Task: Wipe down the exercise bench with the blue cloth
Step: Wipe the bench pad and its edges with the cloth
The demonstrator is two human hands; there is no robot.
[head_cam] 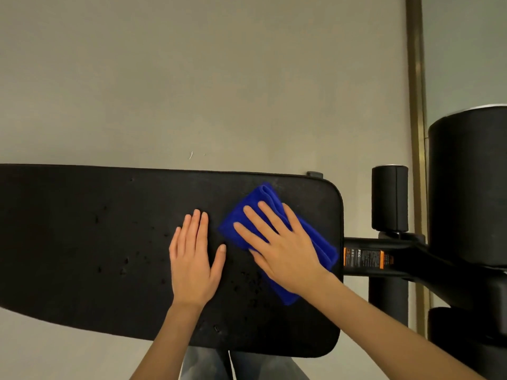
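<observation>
Presently, the folded blue cloth (267, 200) lies on the black padded exercise bench (82, 229), near its right end and about midway between its far and near edges. The right hand (285, 250) lies flat on top of the cloth, fingers straight and spread. Its grip is open and pinches nothing, which I judge suits spreading pressure across the fold for a wiping stroke. The left hand (193, 259) rests palm down on the bare pad just beside the cloth, fingers straight and close together, its grip likewise open. It appears placed to brace the person's lean. Dark specks (123, 267), possibly droplets, dot the pad left of the hands and toward the near edge, so I judge much of the surface is not yet wiped. A black foam roller (389, 198) stands beyond the right end, above the black frame bar (362, 257).
</observation>
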